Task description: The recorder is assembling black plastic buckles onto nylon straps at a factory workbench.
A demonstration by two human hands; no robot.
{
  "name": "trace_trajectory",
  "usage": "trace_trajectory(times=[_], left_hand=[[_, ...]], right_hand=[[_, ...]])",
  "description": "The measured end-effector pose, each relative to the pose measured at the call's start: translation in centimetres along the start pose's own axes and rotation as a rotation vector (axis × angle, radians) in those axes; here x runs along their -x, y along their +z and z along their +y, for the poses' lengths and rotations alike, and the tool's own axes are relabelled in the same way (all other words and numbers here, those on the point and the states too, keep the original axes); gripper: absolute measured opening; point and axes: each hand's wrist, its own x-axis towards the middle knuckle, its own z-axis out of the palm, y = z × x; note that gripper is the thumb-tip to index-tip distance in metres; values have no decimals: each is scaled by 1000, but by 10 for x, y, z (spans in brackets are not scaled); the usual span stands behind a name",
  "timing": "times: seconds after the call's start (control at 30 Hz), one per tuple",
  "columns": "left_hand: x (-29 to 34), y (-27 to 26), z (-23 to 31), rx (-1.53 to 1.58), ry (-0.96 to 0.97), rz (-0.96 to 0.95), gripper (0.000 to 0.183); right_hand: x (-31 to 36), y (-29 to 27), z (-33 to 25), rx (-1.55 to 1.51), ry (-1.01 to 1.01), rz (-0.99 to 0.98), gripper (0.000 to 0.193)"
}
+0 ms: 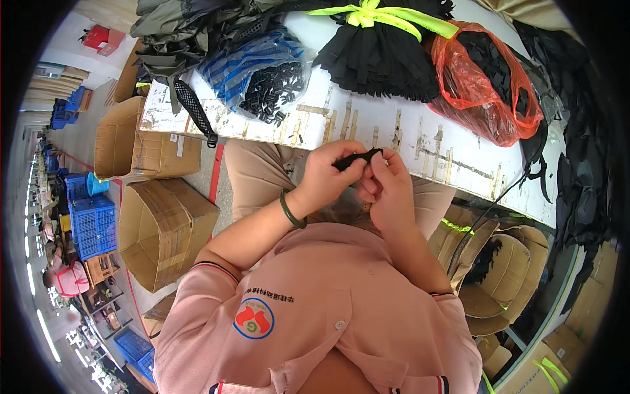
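Observation:
My left hand (324, 173), below a green bangle, pinches a short black strap (350, 160) close to the table's near edge. My right hand (394, 189) grips the other end of the strap, thumb and fingers pressed together. Both hands are almost touching, above my lap. Beyond them on the white table (384, 121) a clear and blue-striped plastic bag (226, 69) spills small black plastic parts (272, 88). A thick bundle of black straps (377, 62) is tied with a neon yellow strip (367, 14). Whether a small part sits on the held strap is hidden by my fingers.
An orange-red plastic bag (476, 108) with black pieces lies at the table's right. Dark mesh straps (193, 111) hang over its left edge. Cardboard boxes (164, 226) stand on the left floor, another carton (505, 279) at the right. Blue crates (93, 223) stand farther left.

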Motion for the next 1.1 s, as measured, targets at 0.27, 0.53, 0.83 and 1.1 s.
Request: trace_trajectory(times=[0.27, 0.53, 0.83, 1.1], left_hand=[[-20, -40, 19, 166, -409, -903, 13], [10, -18, -6, 131, -592, -437, 12], [6, -18, 8, 687, -692, -280, 11], [6, -25, 7, 644, -673, -397, 13]], right_hand=[[-3, -34, -40, 395, 313, -390, 16], [-3, -24, -51, 1543, -246, -324, 16], [-9, -37, -25, 882, -114, -295, 12], [-8, -41, -25, 664, -107, -254, 10]])
